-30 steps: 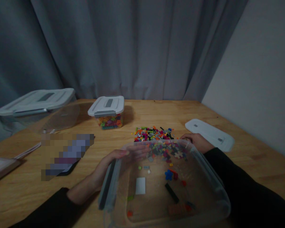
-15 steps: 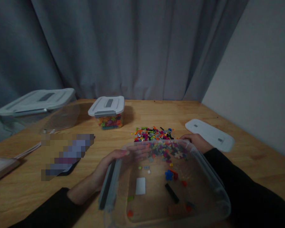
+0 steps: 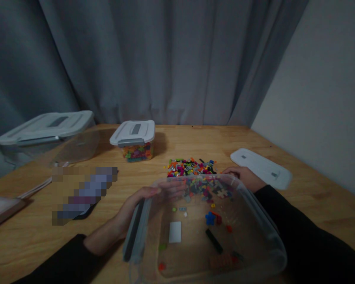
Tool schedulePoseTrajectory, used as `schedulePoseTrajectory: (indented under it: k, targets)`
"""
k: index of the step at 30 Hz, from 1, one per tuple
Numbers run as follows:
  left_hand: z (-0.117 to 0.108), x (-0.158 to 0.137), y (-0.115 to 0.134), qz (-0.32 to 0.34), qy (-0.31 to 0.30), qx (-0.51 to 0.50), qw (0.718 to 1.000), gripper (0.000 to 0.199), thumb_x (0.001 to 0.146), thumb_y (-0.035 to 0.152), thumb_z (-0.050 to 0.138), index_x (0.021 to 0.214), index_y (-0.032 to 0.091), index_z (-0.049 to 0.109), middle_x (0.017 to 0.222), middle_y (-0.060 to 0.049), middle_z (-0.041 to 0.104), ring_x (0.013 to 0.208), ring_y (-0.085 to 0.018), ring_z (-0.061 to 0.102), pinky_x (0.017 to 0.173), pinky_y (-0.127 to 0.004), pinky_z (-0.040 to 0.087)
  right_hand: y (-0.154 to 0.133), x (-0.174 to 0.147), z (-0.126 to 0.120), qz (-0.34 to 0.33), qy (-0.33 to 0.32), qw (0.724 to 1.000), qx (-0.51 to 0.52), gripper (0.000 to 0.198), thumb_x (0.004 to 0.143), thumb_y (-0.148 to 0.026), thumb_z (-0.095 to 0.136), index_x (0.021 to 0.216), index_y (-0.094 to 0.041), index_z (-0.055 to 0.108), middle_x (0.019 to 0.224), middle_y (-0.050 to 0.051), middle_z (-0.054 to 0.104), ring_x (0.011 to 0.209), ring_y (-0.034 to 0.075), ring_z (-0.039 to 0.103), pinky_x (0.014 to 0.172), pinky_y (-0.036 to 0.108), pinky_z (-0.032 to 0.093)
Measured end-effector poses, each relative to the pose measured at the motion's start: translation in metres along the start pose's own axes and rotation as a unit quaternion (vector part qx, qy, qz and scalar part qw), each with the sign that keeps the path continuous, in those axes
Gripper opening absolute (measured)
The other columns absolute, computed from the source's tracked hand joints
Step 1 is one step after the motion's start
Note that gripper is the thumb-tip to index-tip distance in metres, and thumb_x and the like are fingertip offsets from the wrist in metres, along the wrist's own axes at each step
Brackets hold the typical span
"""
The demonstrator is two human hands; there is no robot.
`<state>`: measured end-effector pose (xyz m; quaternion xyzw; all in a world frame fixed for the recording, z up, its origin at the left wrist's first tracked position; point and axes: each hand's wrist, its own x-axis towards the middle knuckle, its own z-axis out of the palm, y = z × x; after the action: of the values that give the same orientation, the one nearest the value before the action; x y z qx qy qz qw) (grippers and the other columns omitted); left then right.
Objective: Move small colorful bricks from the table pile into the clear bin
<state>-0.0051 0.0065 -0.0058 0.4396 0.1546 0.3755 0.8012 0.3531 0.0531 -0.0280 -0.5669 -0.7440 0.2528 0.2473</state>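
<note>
The clear plastic bin [image 3: 192, 248] is located at the near edge of the worktop [image 3: 319, 221], loose toy bricks [image 3: 214, 240] inside. The left hand [image 3: 133, 205] grips its far left corner, fingers visible through the plastic. The right hand [image 3: 247, 176] is curled at the far right corner; its grip cannot be confirmed. A brick pile [image 3: 192, 167] lies just beyond.
</note>
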Motion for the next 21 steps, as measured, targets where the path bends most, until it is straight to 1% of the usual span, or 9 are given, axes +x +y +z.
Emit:
schedulePoseTrajectory:
  k: [3,6,8,9,12,14,16,18,21]
  targets:
    - [0.008,0.000,0.003,-0.017,0.019,0.009,1.000,0.033,0.083,0.021,0.049,0.098,0.018,0.078,0.112,-0.008,0.076,0.127,-0.028,0.055,0.116,-0.040,0.027,0.000,0.001,0.004,-0.073,-0.020,0.997,-0.027,0.029,0.084,-0.044,0.061,0.093,-0.019,0.073,0.084,0.006,0.068,0.076,0.019,0.060,0.070,0.032,0.048]
    - [0.013,0.001,0.005,-0.022,0.017,0.008,1.000,0.040,0.081,0.022,0.048,0.111,0.017,0.074,0.126,-0.008,0.070,0.131,-0.030,0.051,0.116,-0.039,0.027,0.003,0.002,0.009,-0.133,-0.027,0.987,-0.084,0.029,0.083,-0.046,0.063,0.088,-0.019,0.073,0.085,0.007,0.063,0.078,0.019,0.059,0.070,0.031,0.048]
    - [0.014,0.001,0.005,-0.017,0.008,0.007,1.000,0.044,0.081,0.021,0.046,0.117,0.015,0.071,0.130,-0.008,0.067,0.133,-0.029,0.049,0.117,-0.039,0.027,0.005,0.002,0.011,-0.144,-0.026,0.984,-0.100,0.030,0.082,-0.047,0.064,0.087,-0.019,0.073,0.084,0.007,0.060,0.077,0.019,0.056,0.066,0.030,0.047]
    - [0.014,0.001,0.005,-0.015,0.007,0.006,1.000,0.043,0.082,0.021,0.045,0.116,0.016,0.072,0.130,-0.008,0.068,0.133,-0.028,0.050,0.117,-0.039,0.027,0.006,0.002,0.012,-0.149,-0.028,0.983,-0.103,0.029,0.082,-0.046,0.064,0.087,-0.019,0.072,0.084,0.007,0.059,0.077,0.019,0.056,0.066,0.030,0.047]
    - [0.015,0.001,0.005,-0.011,0.010,0.001,1.000,0.034,0.082,0.019,0.046,0.095,0.020,0.078,0.120,-0.006,0.073,0.126,-0.027,0.056,0.116,-0.040,0.027,0.005,0.002,0.014,-0.164,-0.033,0.979,-0.117,0.026,0.083,-0.042,0.064,0.087,-0.018,0.072,0.083,0.006,0.057,0.078,0.018,0.054,0.067,0.029,0.045]
    - [0.017,0.001,0.006,-0.013,0.014,-0.001,1.000,0.031,0.081,0.019,0.048,0.081,0.022,0.078,0.113,-0.004,0.076,0.120,-0.026,0.060,0.115,-0.039,0.028,0.004,0.003,0.014,-0.170,-0.036,0.977,-0.127,0.024,0.082,-0.042,0.064,0.085,-0.019,0.072,0.081,0.005,0.057,0.078,0.018,0.053,0.067,0.029,0.044]
    - [0.018,0.001,0.007,-0.018,0.016,0.000,1.000,0.029,0.081,0.021,0.049,0.075,0.024,0.077,0.109,-0.002,0.077,0.118,-0.025,0.061,0.114,-0.037,0.029,0.003,0.004,0.013,-0.173,-0.036,0.975,-0.137,0.024,0.082,-0.042,0.064,0.083,-0.019,0.072,0.079,0.004,0.056,0.077,0.018,0.053,0.067,0.030,0.044]
    - [0.017,0.001,0.007,-0.019,0.019,0.002,1.000,0.030,0.082,0.022,0.049,0.079,0.025,0.078,0.111,-0.002,0.077,0.119,-0.025,0.060,0.114,-0.037,0.030,0.001,0.004,0.013,-0.171,-0.036,0.974,-0.144,0.025,0.082,-0.041,0.063,0.080,-0.018,0.071,0.078,0.005,0.056,0.076,0.019,0.053,0.067,0.030,0.045]
    - [0.014,0.001,0.006,-0.020,0.021,0.003,1.000,0.033,0.081,0.021,0.047,0.094,0.022,0.078,0.117,-0.004,0.074,0.123,-0.026,0.057,0.115,-0.039,0.028,-0.001,0.003,0.012,-0.155,-0.037,0.979,-0.127,0.022,0.082,-0.038,0.064,0.077,-0.017,0.070,0.080,0.006,0.057,0.076,0.019,0.055,0.066,0.030,0.046]
